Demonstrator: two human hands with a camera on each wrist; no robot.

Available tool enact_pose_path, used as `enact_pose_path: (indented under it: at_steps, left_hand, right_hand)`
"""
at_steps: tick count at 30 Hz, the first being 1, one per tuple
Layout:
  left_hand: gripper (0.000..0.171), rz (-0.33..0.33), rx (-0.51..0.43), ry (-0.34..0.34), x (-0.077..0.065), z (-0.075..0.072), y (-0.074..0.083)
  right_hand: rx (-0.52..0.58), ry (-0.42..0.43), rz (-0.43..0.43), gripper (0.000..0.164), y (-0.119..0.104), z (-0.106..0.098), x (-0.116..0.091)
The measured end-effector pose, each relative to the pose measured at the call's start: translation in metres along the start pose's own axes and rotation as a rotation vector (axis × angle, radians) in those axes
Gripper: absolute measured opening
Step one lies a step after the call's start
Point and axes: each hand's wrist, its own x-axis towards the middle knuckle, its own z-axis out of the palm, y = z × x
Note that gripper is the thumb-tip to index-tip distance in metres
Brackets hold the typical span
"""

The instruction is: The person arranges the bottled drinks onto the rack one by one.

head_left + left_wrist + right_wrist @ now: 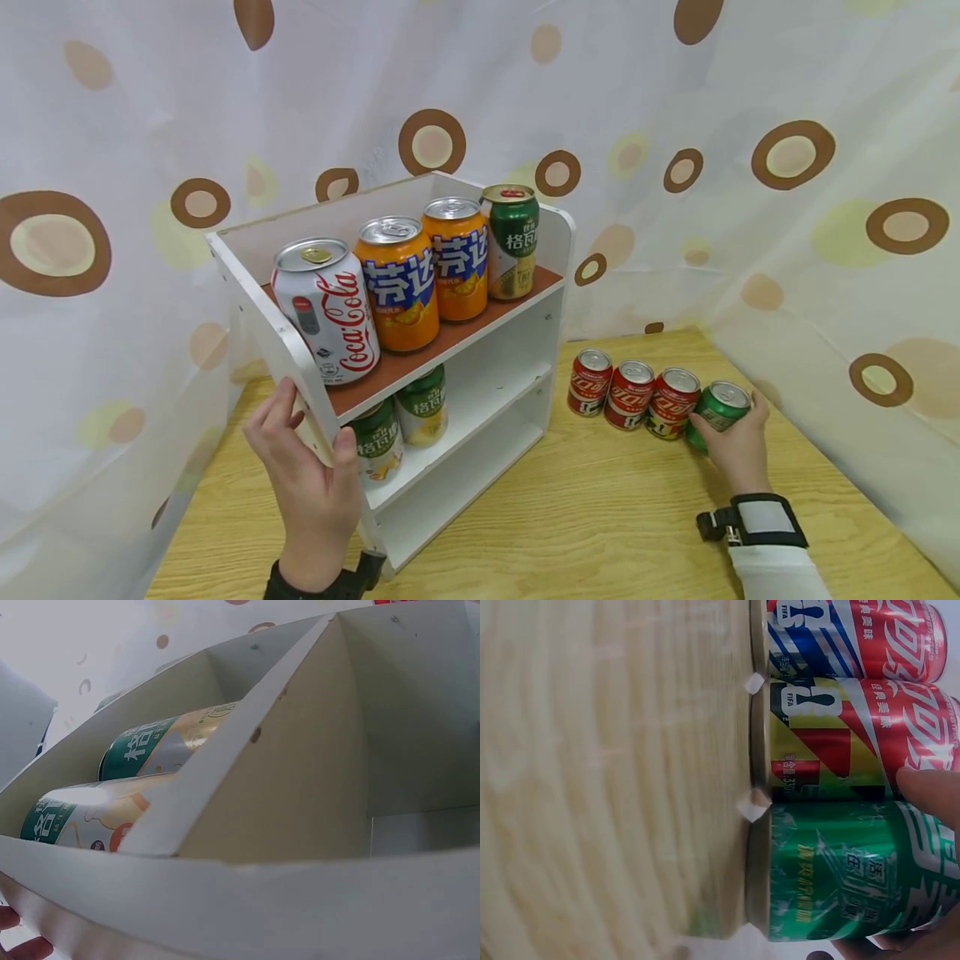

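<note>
Left hand (307, 475) grips the side of the rack (510, 358). Six cans (397, 292) stand shelved, four up top, two midway; open room shows beside that pair and below. Right hand (738, 450) grasps the green can (723, 402) on the table (570, 517), near its right edge, against three red cans (630, 396); four apparently remain unshelved.

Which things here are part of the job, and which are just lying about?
Part of the job, probably:
green Sprite can, in the right grip
white shelf unit, held by the left grip
three red Coca-Cola cans beside the Sprite
shelved: white Coca-Cola can, two orange Fanta cans, three kvass cans

Just setting or gear:
wood-grain table
spotted curtain
wrist straps
</note>
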Motion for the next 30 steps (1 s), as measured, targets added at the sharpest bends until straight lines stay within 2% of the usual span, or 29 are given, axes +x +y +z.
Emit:
enact_pose_path:
  at_steps: [6,11,23,30]
  left_hand:
    - [0.076,-0.004,0.000,-0.003,0.000,-0.001,0.000]
    - [0.077,-0.007,-0.001,0.000,0.000,-0.001,0.000]
    - [0.077,0.001,0.001,0.007,0.000,0.000,0.000]
    - [0.077,0.006,0.002,0.003,0.001,0.000,0.001]
  right_hand:
    - [-0.015,-0.059,0.061,0.102,0.007,-0.001,0.004]
    - [-0.029,-0.069,0.067,0.097,0.009,-0.001,0.005]
    - [-0.083,-0.026,0.082,0.095,0.005,-0.006,-0.001]
    - [-0.062,0.076,0.036,0.089,0.003,-0.008,-0.005]
